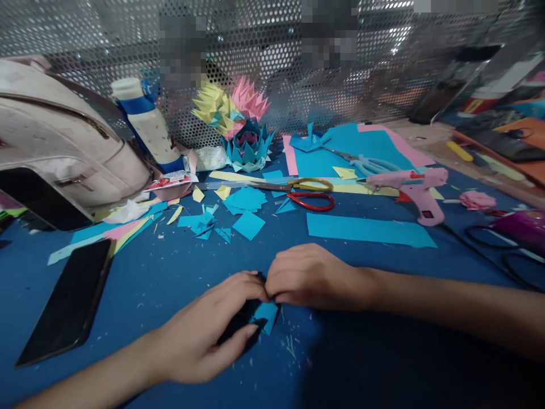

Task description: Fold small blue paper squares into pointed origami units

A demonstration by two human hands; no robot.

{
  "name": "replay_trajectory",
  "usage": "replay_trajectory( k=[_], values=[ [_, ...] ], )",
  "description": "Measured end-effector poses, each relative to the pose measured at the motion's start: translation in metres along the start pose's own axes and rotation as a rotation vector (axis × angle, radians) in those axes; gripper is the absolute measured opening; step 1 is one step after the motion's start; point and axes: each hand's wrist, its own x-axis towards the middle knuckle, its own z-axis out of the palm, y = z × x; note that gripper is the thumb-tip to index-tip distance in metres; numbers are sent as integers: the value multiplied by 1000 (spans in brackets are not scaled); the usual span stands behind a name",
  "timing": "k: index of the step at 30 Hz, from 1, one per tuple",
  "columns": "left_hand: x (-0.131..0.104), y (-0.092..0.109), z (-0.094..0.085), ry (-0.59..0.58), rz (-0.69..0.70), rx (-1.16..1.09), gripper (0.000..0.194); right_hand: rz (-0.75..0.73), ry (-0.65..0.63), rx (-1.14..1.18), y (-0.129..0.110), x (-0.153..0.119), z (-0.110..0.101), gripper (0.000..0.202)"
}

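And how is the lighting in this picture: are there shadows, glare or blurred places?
In the head view, deep shadow on the table below the right forearm; darker shade under the left hand, beside the blue paper; bright glints on the perforated panel; upper right looks smeared.

So the small folded piece [266, 318] is plain blue paper, matt and crisp, same look as the long strip [370, 230]. The flowers [247, 145] are all folded paper too, no shine. Counter [140, 289] is smooth and pretty matt, speckled with paper bits. Glue gun [406, 180] is smooth pink plastic; scissors [310, 194] have metal blades and shiny plastic-looking handles. The flat phone [66, 304] has a glossy, glassy black face. Backpack [63, 136] looks like smooth faux leather with a metal zip, and the panel [264, 59] is shiny perforated metal.
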Motion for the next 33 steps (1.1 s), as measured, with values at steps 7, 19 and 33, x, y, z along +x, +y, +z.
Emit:
replay_trajectory(
  k=[7, 19, 33],
  values=[
    [1, -2, -2, 17, -9, -125, 43, 139, 25, 71, -7, 5, -2, 32],
    [-7, -4, -3, 122, 140, 227, 44, -113, -25, -419, -8, -3, -10, 36],
    [-10, -5, 7, -25, 241, 778, 40, -58, -81, -42, 16, -9, -13, 37]
  ],
)
